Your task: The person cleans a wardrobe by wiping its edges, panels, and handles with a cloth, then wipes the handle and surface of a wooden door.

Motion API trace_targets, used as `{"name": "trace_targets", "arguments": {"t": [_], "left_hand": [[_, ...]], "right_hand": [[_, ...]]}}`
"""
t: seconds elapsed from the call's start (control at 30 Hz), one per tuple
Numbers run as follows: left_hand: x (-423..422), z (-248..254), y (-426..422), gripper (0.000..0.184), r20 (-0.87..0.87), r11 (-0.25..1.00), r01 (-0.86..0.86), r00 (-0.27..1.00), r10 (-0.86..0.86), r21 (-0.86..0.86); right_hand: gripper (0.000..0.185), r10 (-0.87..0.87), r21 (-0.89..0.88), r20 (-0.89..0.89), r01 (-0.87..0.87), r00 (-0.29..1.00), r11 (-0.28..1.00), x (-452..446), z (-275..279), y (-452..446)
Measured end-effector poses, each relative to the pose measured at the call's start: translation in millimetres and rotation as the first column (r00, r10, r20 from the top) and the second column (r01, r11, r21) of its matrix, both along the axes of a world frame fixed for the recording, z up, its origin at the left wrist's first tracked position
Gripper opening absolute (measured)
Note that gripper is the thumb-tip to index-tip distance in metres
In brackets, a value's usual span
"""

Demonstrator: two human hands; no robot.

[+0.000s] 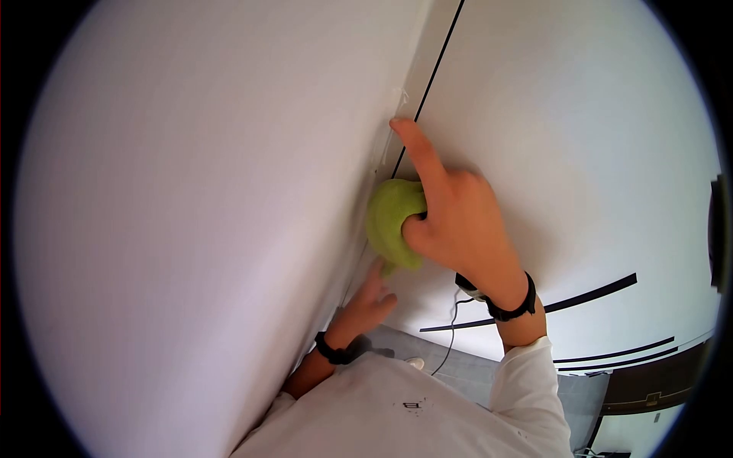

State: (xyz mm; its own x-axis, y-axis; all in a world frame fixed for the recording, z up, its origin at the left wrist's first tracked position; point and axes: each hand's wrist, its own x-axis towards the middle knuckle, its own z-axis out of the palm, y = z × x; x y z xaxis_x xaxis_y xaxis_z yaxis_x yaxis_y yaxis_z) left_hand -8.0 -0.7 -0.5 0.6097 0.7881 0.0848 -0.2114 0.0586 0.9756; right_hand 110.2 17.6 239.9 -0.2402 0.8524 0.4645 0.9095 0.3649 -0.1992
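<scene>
My right hand is wrapped round a green cloth, with its index finger stretched up to the corner where the white wall meets the pale panel. The fingertip is at the seam, just below a small whitish mark. Lower down, my left hand reaches up to the bottom edge of the cloth, one finger touching or very near it. Whether its fingers grip the cloth is too blurred to tell.
A thin black line runs up the panel beside the corner. Black strips cross the panel at the lower right. A dark cable hangs down from near my right wrist. Grey floor tiles and a dark brown piece of furniture show below.
</scene>
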Motion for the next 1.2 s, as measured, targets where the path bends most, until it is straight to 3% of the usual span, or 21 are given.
{"name": "trace_targets", "arguments": {"t": [0.5,0.9,0.97,1.2], "left_hand": [[-3,7,-1,0.080,-0.005,1.000,0.022,1.000,-0.022,-0.004],[1,10,-1,0.080,-0.016,1.000,0.010,1.000,-0.010,0.005],[-3,12,-1,0.080,-0.013,1.000,0.014,1.000,-0.014,0.006],[-4,6,-2,0.079,-0.002,1.000,0.017,1.000,-0.017,-0.019]], "right_hand": [[0.084,0.008,-0.002,-0.057,-0.008,0.998,1.000,-5,0,1],[0.085,-0.012,-0.023,0.033,0.013,0.999,1.000,0,-8,0],[0.088,0.015,-0.005,-0.039,-0.015,0.999,1.000,-3,-6,-2],[0.089,0.000,-0.005,-0.032,0.000,0.999,1.000,-6,-7,3]]}}
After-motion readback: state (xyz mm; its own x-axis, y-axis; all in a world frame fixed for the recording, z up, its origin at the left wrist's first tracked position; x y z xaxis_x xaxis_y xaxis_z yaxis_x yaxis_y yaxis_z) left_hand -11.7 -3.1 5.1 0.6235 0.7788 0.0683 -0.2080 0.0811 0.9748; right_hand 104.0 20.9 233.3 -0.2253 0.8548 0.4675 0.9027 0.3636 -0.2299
